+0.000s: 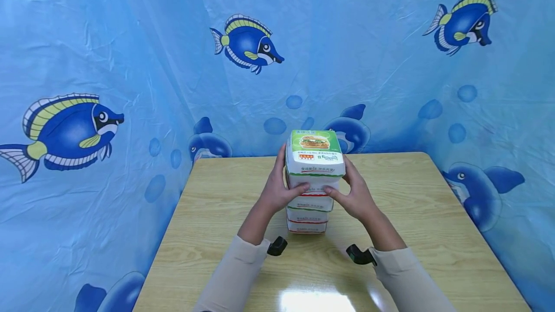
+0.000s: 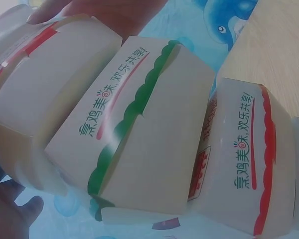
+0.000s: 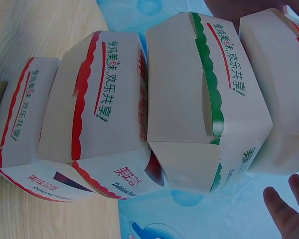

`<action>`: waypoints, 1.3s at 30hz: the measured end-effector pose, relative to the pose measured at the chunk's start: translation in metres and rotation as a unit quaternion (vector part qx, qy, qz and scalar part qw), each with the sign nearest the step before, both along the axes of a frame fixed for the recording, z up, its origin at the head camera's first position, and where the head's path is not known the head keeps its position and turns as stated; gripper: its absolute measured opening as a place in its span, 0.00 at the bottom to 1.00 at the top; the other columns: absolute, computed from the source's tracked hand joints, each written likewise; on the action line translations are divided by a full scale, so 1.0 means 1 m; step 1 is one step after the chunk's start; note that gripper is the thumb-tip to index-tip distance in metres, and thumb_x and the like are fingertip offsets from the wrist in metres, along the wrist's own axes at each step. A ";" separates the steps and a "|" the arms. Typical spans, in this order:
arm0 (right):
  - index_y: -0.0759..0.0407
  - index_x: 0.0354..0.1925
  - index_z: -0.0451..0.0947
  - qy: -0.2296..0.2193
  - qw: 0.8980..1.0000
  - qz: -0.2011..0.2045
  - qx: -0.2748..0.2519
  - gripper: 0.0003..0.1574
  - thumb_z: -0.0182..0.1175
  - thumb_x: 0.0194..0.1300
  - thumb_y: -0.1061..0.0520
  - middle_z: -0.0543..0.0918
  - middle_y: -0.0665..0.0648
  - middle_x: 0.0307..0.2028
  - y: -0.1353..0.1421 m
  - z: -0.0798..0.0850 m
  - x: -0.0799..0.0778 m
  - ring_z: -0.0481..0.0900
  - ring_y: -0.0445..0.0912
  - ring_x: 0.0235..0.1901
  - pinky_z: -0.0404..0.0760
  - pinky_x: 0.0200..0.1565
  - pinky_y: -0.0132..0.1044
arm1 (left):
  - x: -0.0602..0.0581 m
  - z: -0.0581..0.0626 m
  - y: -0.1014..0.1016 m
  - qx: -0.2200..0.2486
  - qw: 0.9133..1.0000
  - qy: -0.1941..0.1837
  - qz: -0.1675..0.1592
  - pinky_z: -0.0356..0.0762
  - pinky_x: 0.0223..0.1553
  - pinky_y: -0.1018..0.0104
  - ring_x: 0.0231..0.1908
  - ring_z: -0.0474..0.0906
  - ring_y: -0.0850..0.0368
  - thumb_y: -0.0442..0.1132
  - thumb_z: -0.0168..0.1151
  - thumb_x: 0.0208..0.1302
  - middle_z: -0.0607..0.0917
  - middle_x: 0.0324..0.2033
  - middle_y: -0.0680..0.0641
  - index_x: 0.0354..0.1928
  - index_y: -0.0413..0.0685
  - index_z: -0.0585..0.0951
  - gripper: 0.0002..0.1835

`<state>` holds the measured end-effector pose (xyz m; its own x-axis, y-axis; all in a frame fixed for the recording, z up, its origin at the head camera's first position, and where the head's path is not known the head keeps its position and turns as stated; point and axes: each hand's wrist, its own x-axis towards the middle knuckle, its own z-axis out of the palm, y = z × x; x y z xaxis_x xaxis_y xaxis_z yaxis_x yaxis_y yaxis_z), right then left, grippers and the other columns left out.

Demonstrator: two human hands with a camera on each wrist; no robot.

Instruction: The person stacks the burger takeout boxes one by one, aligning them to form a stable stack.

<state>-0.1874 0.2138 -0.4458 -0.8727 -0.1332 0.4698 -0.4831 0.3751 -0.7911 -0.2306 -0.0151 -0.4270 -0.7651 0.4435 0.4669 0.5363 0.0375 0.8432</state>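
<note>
A tall stack of white cardboard burger boxes stands on the wooden table, a green-edged top box with a burger picture on its lid. My left hand grips the upper stack from the left, my right hand from the right. Both thumbs press on the front of a red-edged box just under the top one. Below it sits a green-edged box, then a red-edged box and the lowest red-edged box. The top boxes lean slightly off the lower ones. Most fingers are hidden behind the boxes.
The wooden table reaches back to a blue curtain printed with fish and dolphins, which also hangs on both sides. Black wrist mounts jut out from the light sleeves. Light glares off the table's near part.
</note>
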 end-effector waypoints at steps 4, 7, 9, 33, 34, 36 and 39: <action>0.44 0.76 0.49 -0.001 1.000 -0.006 -0.001 0.58 0.70 0.57 0.62 0.68 0.57 0.64 0.006 -0.014 -0.008 0.65 0.56 0.64 0.63 0.60 0.66 | -0.008 -0.013 0.003 0.001 1.000 0.010 0.004 0.52 0.67 0.42 0.69 0.56 0.53 0.51 0.73 0.55 0.66 0.68 0.51 0.78 0.57 0.41 0.58; 0.41 0.76 0.51 0.003 1.000 -0.003 -0.008 0.56 0.70 0.58 0.59 0.70 0.55 0.63 0.008 -0.016 -0.008 0.67 0.55 0.63 0.64 0.60 0.66 | -0.015 -0.022 0.006 0.000 1.000 0.015 0.008 0.53 0.67 0.44 0.68 0.58 0.55 0.54 0.73 0.54 0.66 0.67 0.54 0.77 0.65 0.41 0.59; 0.39 0.75 0.52 0.003 1.000 0.000 -0.015 0.54 0.69 0.59 0.58 0.71 0.53 0.62 0.008 -0.018 -0.009 0.68 0.54 0.62 0.63 0.60 0.65 | -0.016 -0.023 0.007 0.000 1.000 0.017 0.012 0.55 0.66 0.45 0.67 0.60 0.57 0.58 0.72 0.53 0.67 0.67 0.56 0.77 0.68 0.42 0.58; 0.58 0.74 0.54 -0.017 1.000 -0.011 -0.005 0.49 0.67 0.60 0.64 0.70 0.62 0.63 -0.005 0.018 0.013 0.68 0.59 0.63 0.64 0.60 0.65 | -0.018 -0.024 0.006 -0.021 0.999 0.024 0.033 0.50 0.68 0.43 0.71 0.52 0.57 0.44 0.77 0.51 0.63 0.70 0.58 0.77 0.67 0.43 0.60; 0.58 0.73 0.54 -0.018 1.000 -0.010 -0.005 0.49 0.67 0.60 0.63 0.69 0.62 0.64 -0.005 0.018 0.013 0.67 0.58 0.63 0.64 0.60 0.64 | -0.018 -0.024 0.005 -0.021 0.999 0.025 0.033 0.50 0.68 0.43 0.71 0.52 0.58 0.44 0.77 0.51 0.63 0.69 0.57 0.77 0.67 0.44 0.60; 0.58 0.73 0.55 -0.018 1.000 -0.008 -0.007 0.48 0.67 0.60 0.63 0.69 0.62 0.64 -0.005 0.016 0.013 0.67 0.58 0.63 0.64 0.60 0.64 | -0.019 -0.025 0.005 -0.022 0.999 0.026 0.031 0.52 0.67 0.44 0.70 0.54 0.58 0.45 0.77 0.50 0.64 0.69 0.57 0.77 0.67 0.44 0.60; 0.58 0.73 0.55 -0.018 1.000 -0.008 -0.010 0.48 0.66 0.61 0.64 0.69 0.62 0.64 -0.003 0.014 0.013 0.66 0.58 0.64 0.64 0.60 0.65 | -0.019 -0.027 0.004 -0.025 0.999 0.023 0.033 0.53 0.67 0.45 0.70 0.55 0.58 0.46 0.78 0.50 0.63 0.70 0.57 0.77 0.66 0.44 0.61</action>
<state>-0.1745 0.2106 -0.4320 -0.8909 -0.1099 0.4407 -0.4485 0.3661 -0.8154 -0.2494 -0.0111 -0.4538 -0.7711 0.4172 0.4810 0.5701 0.1158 0.8134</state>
